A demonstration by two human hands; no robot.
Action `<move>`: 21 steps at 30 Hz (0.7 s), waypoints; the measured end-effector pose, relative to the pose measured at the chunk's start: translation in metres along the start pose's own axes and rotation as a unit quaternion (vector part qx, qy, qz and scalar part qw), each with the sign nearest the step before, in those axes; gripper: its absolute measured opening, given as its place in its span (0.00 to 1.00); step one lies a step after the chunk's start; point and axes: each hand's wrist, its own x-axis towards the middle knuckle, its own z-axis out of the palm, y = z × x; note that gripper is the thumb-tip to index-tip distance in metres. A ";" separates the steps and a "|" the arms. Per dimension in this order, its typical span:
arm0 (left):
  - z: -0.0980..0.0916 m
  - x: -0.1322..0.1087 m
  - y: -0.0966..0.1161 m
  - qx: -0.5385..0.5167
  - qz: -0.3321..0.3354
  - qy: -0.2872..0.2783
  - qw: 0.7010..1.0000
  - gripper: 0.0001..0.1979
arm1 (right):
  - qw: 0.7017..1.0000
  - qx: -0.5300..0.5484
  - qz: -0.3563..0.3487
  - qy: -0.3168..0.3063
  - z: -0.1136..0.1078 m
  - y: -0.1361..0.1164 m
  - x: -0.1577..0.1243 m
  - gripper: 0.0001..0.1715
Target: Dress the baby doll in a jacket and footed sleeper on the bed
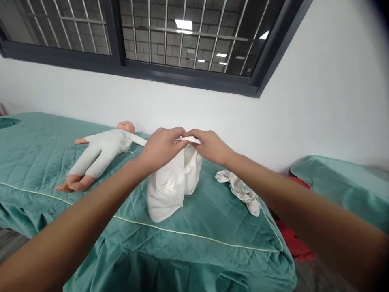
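Observation:
A white cloth garment (168, 190), its exact kind unclear, hangs in folds over the green bed. My left hand (162, 147) pinches its upper edge between thumb and fingers. Close beside it, my right hand (211, 147) grips the same edge, with the fingertips of both hands nearly meeting. Below the hands the cloth drops in two parts with a gap between them. To the left, a baby doll (103, 148) in white lies on its back, bare feet toward me. A crumpled patterned cloth (240, 190) rests right of the garment, near my right forearm.
The bed has a quilted green cover (209, 219) with a pale piped edge. Behind it stands a white wall with a dark-framed barred window (188, 73). Another green-covered surface (340, 182) is at the right, and something red (294, 239) sits low between the two.

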 end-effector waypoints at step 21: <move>0.012 -0.009 -0.074 0.193 -0.191 -0.056 0.961 0.18 | 0.943 -0.007 0.334 0.006 -0.026 0.095 -0.085 0.18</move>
